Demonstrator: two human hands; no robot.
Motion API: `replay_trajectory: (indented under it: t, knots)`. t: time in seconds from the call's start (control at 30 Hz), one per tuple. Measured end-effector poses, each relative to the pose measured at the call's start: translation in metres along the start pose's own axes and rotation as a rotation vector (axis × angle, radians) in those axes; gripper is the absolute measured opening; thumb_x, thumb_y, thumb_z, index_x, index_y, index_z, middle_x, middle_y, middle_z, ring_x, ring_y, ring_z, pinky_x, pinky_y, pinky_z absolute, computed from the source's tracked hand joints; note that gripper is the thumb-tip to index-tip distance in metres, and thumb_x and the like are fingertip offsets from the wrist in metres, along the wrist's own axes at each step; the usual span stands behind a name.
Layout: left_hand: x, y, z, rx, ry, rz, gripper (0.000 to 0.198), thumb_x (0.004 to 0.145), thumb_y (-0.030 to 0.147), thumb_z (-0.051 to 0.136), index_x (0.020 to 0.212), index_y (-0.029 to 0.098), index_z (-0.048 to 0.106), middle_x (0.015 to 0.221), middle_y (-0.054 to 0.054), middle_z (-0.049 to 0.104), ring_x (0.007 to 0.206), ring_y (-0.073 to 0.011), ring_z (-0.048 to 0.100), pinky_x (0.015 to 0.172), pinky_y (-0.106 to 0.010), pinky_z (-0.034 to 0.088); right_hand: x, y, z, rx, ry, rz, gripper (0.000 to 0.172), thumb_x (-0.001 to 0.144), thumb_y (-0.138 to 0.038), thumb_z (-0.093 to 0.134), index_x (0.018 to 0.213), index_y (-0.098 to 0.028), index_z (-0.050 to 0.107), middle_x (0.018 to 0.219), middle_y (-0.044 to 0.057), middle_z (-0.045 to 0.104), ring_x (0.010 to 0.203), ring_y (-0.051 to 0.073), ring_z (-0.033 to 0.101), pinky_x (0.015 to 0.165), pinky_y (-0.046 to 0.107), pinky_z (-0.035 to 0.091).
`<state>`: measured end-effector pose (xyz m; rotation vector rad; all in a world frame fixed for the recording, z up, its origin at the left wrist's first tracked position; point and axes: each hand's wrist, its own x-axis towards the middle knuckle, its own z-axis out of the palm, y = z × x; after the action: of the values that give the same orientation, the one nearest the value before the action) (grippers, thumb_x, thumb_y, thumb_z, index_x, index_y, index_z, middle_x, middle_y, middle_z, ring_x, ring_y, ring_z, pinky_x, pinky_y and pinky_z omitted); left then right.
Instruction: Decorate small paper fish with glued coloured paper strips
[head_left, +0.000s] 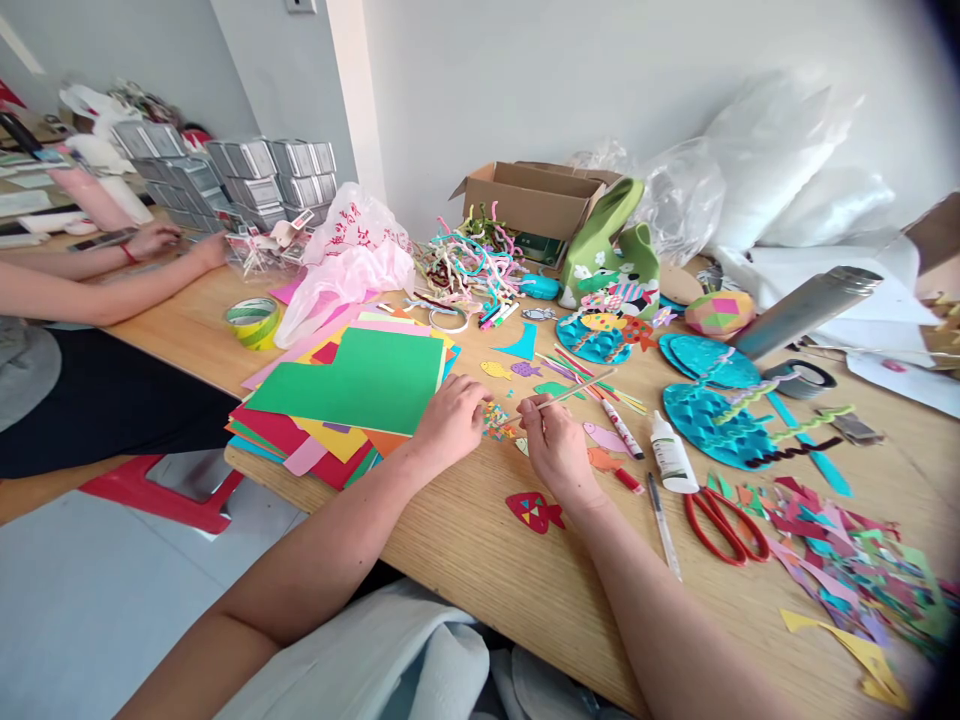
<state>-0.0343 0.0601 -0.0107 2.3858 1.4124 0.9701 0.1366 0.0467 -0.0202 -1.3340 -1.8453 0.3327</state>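
My right hand point(556, 448) pinches a thin pale stick point(579, 390), whose lower end points at a small pile of colourful paper bits point(496, 420). On the other side of the pile is my left hand point(450, 418), fingers curled together; whether anything small is between them is hidden. Below my right hand lies a red paper fish point(534, 511) with little coloured triangles on it. Yellow point(496, 370) and purple fish cutouts point(526, 369) lie beyond the hands. Beside my left hand, a green sheet point(360, 380) tops a stack of coloured paper.
To the right are a white glue bottle point(673, 455), a pen point(664, 525), red-handled scissors point(726, 527), paper scraps point(862, 560) and blue discs point(712, 425). Pipe cleaners point(472, 265) and a cardboard box point(529, 200) stand behind. Another person's arms point(112, 285) rest at left.
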Motion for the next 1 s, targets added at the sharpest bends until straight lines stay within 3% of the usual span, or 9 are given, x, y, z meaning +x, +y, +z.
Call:
replay_trajectory:
  t: [0.37, 0.63, 0.83, 1.0]
  knots:
    - [-0.001, -0.002, 0.001, 0.003, -0.029, 0.031, 0.029, 0.074, -0.004, 0.047, 0.087, 0.017, 0.062, 0.092, -0.006, 0.062, 0.095, -0.0208, 0.056, 0.087, -0.038, 0.049, -0.001, -0.004, -0.005, 0.009, 0.044, 0.035, 0.036, 0.097, -0.046, 0.032, 0.078, -0.022, 0.052, 0.069, 0.004, 0.062, 0.066, 0.019, 0.059, 0.065, 0.031, 0.041]
    - [-0.002, -0.003, 0.003, 0.022, -0.053, 0.063, 0.03, 0.075, -0.004, 0.048, 0.086, 0.017, 0.065, 0.09, -0.005, 0.063, 0.094, -0.0204, 0.054, 0.087, -0.035, 0.048, -0.003, -0.006, -0.011, 0.046, 0.15, 0.051, 0.033, 0.096, -0.044, 0.036, 0.08, -0.021, 0.053, 0.071, 0.005, 0.063, 0.068, 0.02, 0.059, 0.065, 0.033, 0.044]
    - [-0.001, -0.006, 0.004, 0.036, -0.085, 0.051, 0.029, 0.074, -0.003, 0.047, 0.086, 0.017, 0.066, 0.089, -0.006, 0.063, 0.094, -0.0206, 0.054, 0.085, -0.036, 0.048, -0.003, -0.024, -0.044, 0.102, 0.176, 0.066, 0.032, 0.097, -0.04, 0.038, 0.078, -0.021, 0.054, 0.071, 0.003, 0.061, 0.066, 0.017, 0.059, 0.064, 0.031, 0.044]
    - [-0.003, 0.002, 0.007, -0.071, -0.152, 0.236, 0.032, 0.074, -0.004, 0.047, 0.085, 0.019, 0.066, 0.091, -0.004, 0.065, 0.095, -0.0193, 0.053, 0.087, -0.035, 0.046, -0.038, -0.024, -0.073, 0.144, 0.196, 0.115, 0.032, 0.096, -0.039, 0.041, 0.074, -0.021, 0.056, 0.065, 0.0, 0.057, 0.06, 0.015, 0.056, 0.057, 0.028, 0.042]
